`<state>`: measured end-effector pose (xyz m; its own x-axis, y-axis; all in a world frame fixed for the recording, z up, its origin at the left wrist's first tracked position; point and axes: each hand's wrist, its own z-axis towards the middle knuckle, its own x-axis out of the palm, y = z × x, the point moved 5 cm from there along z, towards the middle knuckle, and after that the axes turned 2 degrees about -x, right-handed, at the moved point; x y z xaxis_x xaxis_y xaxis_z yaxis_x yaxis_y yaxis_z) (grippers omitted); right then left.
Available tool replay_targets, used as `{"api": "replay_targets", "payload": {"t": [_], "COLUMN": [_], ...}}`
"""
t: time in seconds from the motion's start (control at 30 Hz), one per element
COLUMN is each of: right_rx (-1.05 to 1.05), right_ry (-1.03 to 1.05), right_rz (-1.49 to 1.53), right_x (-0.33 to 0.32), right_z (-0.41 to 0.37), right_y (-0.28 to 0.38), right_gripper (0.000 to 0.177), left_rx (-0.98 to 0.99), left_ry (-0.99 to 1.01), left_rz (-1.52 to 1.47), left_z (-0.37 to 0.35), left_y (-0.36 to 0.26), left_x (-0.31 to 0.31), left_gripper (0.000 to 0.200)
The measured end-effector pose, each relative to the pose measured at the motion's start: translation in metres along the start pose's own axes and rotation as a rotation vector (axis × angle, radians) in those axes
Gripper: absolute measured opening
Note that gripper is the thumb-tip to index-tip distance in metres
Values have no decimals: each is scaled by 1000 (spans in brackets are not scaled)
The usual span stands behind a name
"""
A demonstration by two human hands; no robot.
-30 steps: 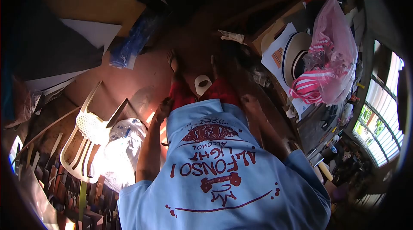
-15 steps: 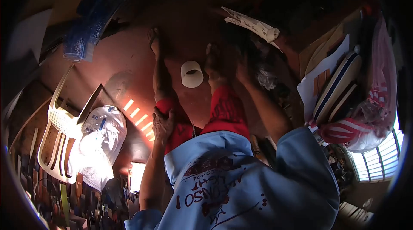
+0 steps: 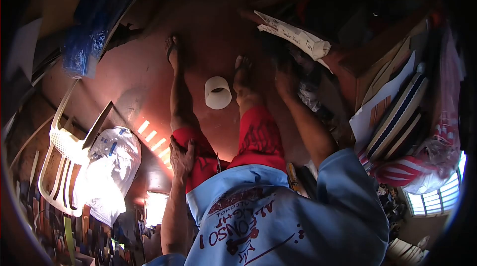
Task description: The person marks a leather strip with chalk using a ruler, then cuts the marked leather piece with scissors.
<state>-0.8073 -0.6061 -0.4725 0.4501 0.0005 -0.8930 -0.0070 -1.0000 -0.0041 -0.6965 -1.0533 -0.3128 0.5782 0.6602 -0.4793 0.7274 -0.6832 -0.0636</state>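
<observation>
My left hand (image 3: pixel 182 156) rests on the left leg of my red shorts (image 3: pixel 201 165), fingers stretched and holding nothing. My right arm reaches forward, and my right hand (image 3: pixel 286 81) is in deep shadow beside a dark heap with clear plastic wrapping (image 3: pixel 309 98). Its fingers blend into the dark, so a grip cannot be made out. Beyond that hand lies a long whitish rolled piece with handwriting (image 3: pixel 293 36). Between my lower legs a white hollow cylinder (image 3: pixel 218 93) sits on the reddish floor (image 3: pixel 149 74).
To the left are a white plastic chair (image 3: pixel 63 146) and a filled white bag (image 3: pixel 115 166). Blue plastic-wrapped material (image 3: pixel 82 49) is at upper left. Flat boards (image 3: pixel 395 112) lean at the right, near a red-and-white striped plastic bag (image 3: pixel 405 169).
The view has shifted slightly, so the cylinder, chair and white bag appear a little lower and further left. My left hand stays on the thigh; my right arm stays reached forward.
</observation>
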Motion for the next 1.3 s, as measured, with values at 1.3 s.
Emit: {"api": "replay_targets", "payload": {"t": [1.3], "right_rx": [389], "right_ry": [-456], "right_rz": [969], "right_x": [-529], "right_z": [-8], "right_y": [45], "right_gripper": [19], "left_rx": [702], "left_ry": [133], "left_rz": [566], "left_z": [80], "left_y": [-318], "left_x": [-178], "left_gripper": [46]}}
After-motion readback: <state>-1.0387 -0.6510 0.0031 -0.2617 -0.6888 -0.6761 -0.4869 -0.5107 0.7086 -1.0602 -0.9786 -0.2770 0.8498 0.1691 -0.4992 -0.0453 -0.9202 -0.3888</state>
